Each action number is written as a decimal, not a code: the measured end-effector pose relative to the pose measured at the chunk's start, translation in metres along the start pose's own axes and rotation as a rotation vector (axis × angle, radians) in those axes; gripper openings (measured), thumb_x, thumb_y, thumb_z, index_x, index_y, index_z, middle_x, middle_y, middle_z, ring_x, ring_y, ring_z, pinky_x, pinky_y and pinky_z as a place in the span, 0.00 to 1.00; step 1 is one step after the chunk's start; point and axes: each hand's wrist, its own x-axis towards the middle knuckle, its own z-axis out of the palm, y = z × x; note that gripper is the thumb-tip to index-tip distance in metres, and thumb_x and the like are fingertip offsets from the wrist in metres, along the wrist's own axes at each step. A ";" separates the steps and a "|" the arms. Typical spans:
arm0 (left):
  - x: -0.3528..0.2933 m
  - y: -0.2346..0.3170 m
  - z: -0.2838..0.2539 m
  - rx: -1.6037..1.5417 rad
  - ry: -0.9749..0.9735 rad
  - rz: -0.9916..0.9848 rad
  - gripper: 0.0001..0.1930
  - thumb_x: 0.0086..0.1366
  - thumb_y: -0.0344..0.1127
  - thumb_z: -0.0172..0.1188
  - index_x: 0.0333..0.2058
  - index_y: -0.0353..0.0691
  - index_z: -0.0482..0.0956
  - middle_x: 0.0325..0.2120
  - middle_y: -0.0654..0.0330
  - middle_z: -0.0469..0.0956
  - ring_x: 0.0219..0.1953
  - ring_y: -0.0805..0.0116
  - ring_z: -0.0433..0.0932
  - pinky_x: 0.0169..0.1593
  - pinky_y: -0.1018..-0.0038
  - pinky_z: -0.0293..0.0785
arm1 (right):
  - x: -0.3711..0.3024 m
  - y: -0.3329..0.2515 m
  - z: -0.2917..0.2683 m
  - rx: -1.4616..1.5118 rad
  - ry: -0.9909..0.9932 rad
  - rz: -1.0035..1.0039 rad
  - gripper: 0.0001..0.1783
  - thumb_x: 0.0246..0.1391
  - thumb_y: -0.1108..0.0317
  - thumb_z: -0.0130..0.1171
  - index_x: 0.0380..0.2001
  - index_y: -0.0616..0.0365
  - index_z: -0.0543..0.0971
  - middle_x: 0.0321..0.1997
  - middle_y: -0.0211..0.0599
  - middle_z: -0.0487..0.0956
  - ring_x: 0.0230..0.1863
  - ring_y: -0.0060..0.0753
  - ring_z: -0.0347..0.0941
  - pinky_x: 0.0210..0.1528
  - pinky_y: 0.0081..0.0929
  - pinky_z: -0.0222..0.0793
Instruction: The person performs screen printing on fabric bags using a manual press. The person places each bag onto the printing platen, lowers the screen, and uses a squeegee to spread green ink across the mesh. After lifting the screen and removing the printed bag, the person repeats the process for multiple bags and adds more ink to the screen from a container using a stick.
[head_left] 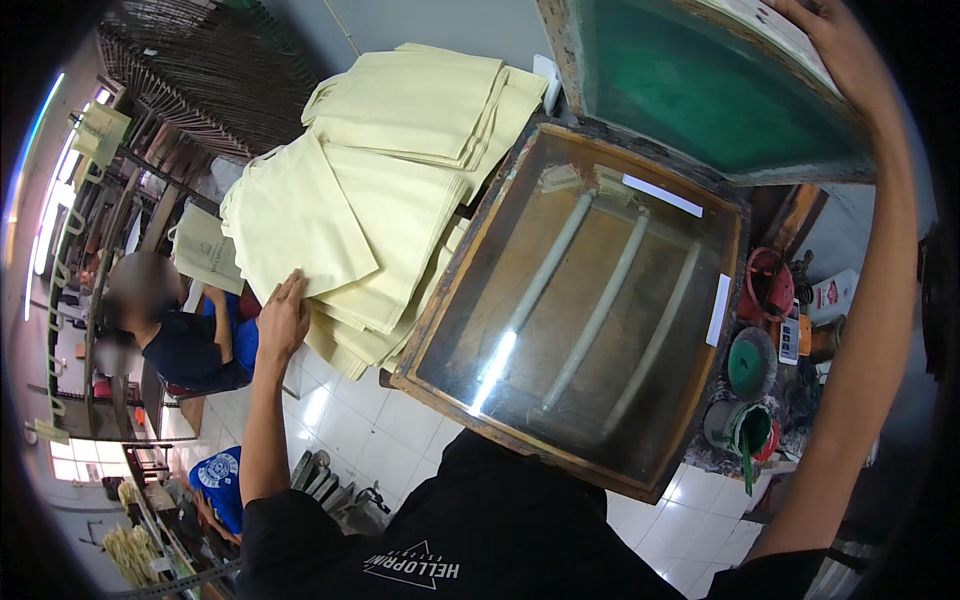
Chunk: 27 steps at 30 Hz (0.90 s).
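Printed lettering around the glass-topped box (588,260)
Below it, white letters and a triangle on a black shirt (500,515); leftward, dark print on a pale bag (205,245); rightward, a red label on a white container (834,292).

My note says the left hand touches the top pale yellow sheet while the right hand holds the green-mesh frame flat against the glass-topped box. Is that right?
Not quite: the head view shows the green-mesh frame tilted up, not flat against the glass-topped box. The right hand does hold it, and the left hand does touch the top pale yellow sheet.
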 end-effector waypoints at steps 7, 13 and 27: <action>0.055 0.179 -0.071 -0.694 -0.346 0.217 0.30 0.74 0.56 0.48 0.64 0.41 0.73 0.56 0.38 0.77 0.63 0.45 0.73 0.71 0.59 0.61 | -0.013 -0.023 0.008 0.024 -0.021 0.161 0.18 0.55 0.60 0.68 0.32 0.69 0.85 0.24 0.44 0.82 0.25 0.34 0.75 0.32 0.36 0.70; 0.062 0.312 0.080 -0.293 -0.146 0.567 0.41 0.72 0.66 0.46 0.74 0.47 0.56 0.76 0.41 0.44 0.78 0.44 0.40 0.76 0.42 0.35 | -0.005 0.002 0.004 0.025 -0.017 0.012 0.23 0.55 0.55 0.68 0.37 0.70 0.86 0.30 0.56 0.84 0.31 0.46 0.80 0.39 0.42 0.74; 0.153 0.535 0.077 -0.414 -0.266 0.605 0.51 0.60 0.78 0.51 0.75 0.56 0.53 0.76 0.40 0.38 0.78 0.37 0.32 0.73 0.36 0.28 | 0.001 0.024 0.008 0.051 -0.007 -0.107 0.23 0.55 0.57 0.68 0.40 0.71 0.86 0.39 0.66 0.84 0.41 0.60 0.83 0.50 0.46 0.76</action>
